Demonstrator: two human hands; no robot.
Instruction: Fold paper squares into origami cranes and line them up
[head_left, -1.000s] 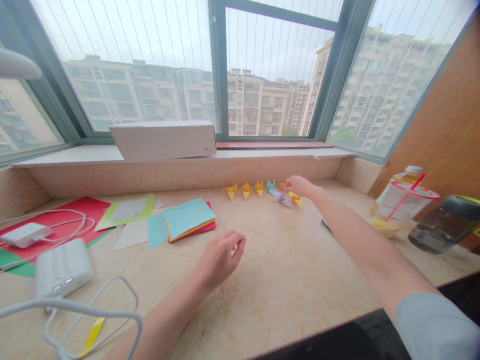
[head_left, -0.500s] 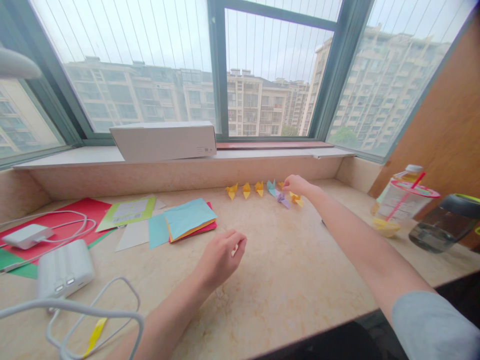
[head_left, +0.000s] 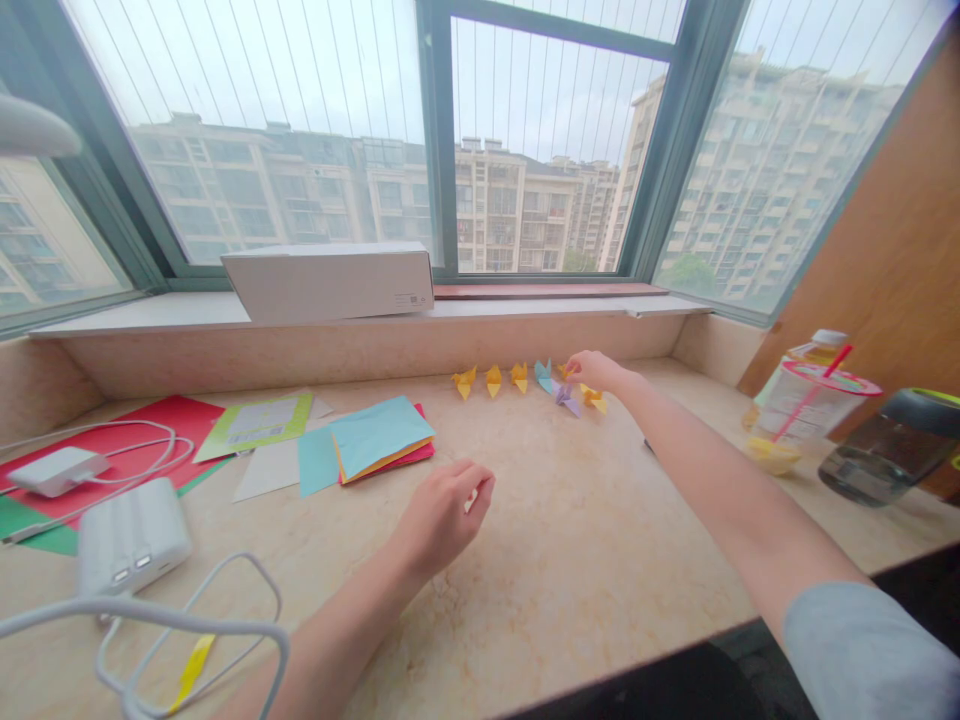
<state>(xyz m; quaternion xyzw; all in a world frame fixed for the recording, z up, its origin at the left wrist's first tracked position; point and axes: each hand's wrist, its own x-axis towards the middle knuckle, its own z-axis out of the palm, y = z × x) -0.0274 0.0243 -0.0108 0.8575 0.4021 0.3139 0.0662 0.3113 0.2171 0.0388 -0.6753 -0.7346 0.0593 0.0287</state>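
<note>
Marbled table (head_left: 570, 540) under a window (head_left: 562, 150), folded paper birds along its far edge

Pale daylight falls through the glass, with apartment blocks outside. Near the table's far edge, right of its middle, the birds stand close together: a left yellow bird (head_left: 465, 383), a middle yellow bird (head_left: 493, 382) and a third yellow bird (head_left: 519, 377), then a blue bird (head_left: 543, 375). A purple bird (head_left: 567, 399) sits just in front of the blue one, nearer the front edge, with an orange-yellow bird (head_left: 594, 399) beside it, just below the right hand (head_left: 594, 368). That hand reaches to the far edge, its fingers bent together at one more yellow bird (head_left: 563, 371), mostly hidden by them; I cannot tell whether they clamp it or only touch it. The left hand (head_left: 448, 515) is well apart from the right, over the middle of the table, loosely curled with a gap between thumb and fingers. Nearest to it is a stack of coloured paper (head_left: 384, 435), blue on top. Toward the left edge lie a red sheet (head_left: 184, 418), a lime-green packet (head_left: 255, 420), a white adapter (head_left: 58, 471) and a white power bank (head_left: 135, 535); a pale cable (head_left: 225, 625) loops over the near left corner. At the right end stand a bottle (head_left: 827, 345), a cup with a red straw (head_left: 814, 405) and a dark container (head_left: 870, 455). Beyond the far edge, a long white box (head_left: 330, 285) rests on the sill (head_left: 540, 308)
</note>
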